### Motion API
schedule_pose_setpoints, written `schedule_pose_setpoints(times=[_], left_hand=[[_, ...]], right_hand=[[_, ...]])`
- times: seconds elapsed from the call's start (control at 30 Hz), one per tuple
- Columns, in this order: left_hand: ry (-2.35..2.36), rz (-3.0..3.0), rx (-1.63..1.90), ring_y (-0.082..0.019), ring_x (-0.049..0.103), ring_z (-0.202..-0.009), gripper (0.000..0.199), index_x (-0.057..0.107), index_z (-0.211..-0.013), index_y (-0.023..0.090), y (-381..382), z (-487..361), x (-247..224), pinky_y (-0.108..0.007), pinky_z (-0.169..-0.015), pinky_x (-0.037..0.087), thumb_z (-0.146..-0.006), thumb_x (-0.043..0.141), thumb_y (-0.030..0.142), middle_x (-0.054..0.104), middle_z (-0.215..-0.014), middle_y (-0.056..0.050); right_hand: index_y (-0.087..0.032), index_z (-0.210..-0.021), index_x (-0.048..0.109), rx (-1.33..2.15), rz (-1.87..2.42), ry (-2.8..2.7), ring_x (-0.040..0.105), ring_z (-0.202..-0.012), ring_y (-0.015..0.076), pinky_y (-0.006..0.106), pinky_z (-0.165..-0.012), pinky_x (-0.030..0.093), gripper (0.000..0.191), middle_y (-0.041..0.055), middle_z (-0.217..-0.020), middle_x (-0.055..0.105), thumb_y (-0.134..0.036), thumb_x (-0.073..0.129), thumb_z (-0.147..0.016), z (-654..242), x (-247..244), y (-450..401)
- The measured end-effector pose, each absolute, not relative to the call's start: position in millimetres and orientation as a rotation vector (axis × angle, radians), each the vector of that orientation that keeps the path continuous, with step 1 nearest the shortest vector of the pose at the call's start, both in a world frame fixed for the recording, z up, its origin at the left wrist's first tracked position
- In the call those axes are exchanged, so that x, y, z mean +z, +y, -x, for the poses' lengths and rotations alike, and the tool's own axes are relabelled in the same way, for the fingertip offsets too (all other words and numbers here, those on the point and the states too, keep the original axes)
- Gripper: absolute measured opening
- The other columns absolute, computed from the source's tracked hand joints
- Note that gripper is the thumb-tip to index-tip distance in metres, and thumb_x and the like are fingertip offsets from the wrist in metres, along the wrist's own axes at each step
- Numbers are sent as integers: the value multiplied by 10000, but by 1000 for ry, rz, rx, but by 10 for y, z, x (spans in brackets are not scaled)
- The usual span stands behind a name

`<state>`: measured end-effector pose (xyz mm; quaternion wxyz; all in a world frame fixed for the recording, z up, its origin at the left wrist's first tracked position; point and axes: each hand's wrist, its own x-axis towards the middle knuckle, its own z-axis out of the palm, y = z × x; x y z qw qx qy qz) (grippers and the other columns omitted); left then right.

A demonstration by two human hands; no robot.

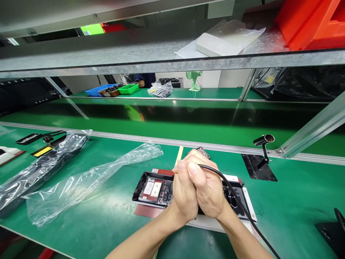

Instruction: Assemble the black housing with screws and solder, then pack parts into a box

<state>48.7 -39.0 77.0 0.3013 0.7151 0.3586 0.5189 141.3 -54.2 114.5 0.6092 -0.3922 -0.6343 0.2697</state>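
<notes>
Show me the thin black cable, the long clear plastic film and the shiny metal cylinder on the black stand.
Thin black cable point(237, 198): head view, on its middle stretch.
Long clear plastic film point(91, 181): head view, on its crumpled middle.
Shiny metal cylinder point(260, 140): head view, on its outer wall.

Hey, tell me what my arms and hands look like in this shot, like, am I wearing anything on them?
Your left hand and right hand are ungloved. Both forearms are bare as far as the picture shows, with no sleeve, watch or bracelet in view. I see no rings or markings either, though some fingers are hidden.
</notes>
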Motion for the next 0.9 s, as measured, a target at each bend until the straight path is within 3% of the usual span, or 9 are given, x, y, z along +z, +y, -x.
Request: schedule_pose_setpoints(times=[0.1, 0.23, 0.37, 0.47, 0.57, 0.63, 0.73, 0.8, 0.9], left_hand=[[860, -1835, 1369, -237, 717, -975, 590, 654, -1052, 193, -397, -535, 880, -388, -861, 637, -1105, 133, 465, 716, -1033, -129], [841, -1840, 1367, -212, 704, -884, 644, 629, -936, 209, -391, -530, 931, -376, -807, 621, -1090, 106, 552, 709, -947, -108], [853, -1802, 1306, -218, 684, -860, 638, 606, -960, 188, -390, -488, 953, -392, -789, 583, -1088, 108, 565, 699, -928, -114], [742, -1843, 1193, -224, 626, -784, 697, 574, -811, 207, -358, -437, 984, -402, -756, 532, -1069, 58, 600, 633, -778, -80], [621, -1914, 1147, -239, 583, -856, 782, 610, -841, 197, -275, -317, 945, -425, -838, 492, -1033, 12, 662, 601, -796, -73], [654, -1891, 1174, -238, 583, -923, 773, 636, -947, 183, -204, -194, 867, -425, -878, 480, -1046, 19, 639, 617, -920, -87], [821, -1954, 1112, -214, 588, -946, 558, 608, -970, 181, -98, 11, 713, -403, -895, 471, -1112, 155, 473, 622, -990, -76], [948, -2124, 991, -205, 585, -939, 415, 590, -985, 185, -40, 123, 609, -405, -903, 463, -1120, 241, 365, 633, -1001, -61], [1030, -2385, 820, -220, 611, -1025, 335, 601, -1061, 177, 3, 209, 456, -431, -955, 464, -1114, 296, 306, 660, -1109, -71]], right_hand=[[-207, -699, 601, 630, 903, -1461, 540, -739, 163, 345, -781, 465, 429, 13, -728, 577, -374, 422, -1051, -1434, 1144, -546], [-218, -837, 703, 651, 889, -1464, 596, -808, 168, 342, -799, 488, 388, 28, -855, 652, -363, 420, -1059, -1451, 1159, -558], [-276, -959, 764, 618, 940, -1497, 624, -1102, 199, 376, -961, 479, 394, 29, -1138, 686, -359, 397, -1071, -1475, 1185, -582], [-328, -1037, 785, 563, 1038, -1538, 545, -1290, 240, 447, -1102, 406, 398, 12, -1371, 601, -390, 393, -1069, -1515, 1193, -609], [-327, -1021, 793, 553, 1084, -1500, 521, -1320, 251, 452, -1109, 404, 400, 16, -1391, 575, -402, 403, -1062, -1559, 1194, -641], [-288, -947, 793, 556, 1078, -1466, 543, -1274, 246, 428, -1064, 435, 418, 45, -1293, 620, -394, 404, -1059, -1577, 1196, -662], [-239, -851, 756, 640, 1018, -1398, 620, -1090, 226, 408, -957, 487, 410, 68, -1075, 678, -354, 416, -1049, -1570, 1199, -683], [-221, -831, 712, 781, 950, -1314, 652, -835, 191, 384, -774, 529, 384, 58, -908, 684, -324, 410, -1045, -1537, 1198, -688], [-205, -786, 647, 894, 887, -1180, 527, -528, 136, 302, -512, 457, 351, 15, -647, 599, -321, 425, -1032, -1457, 1195, -677]])
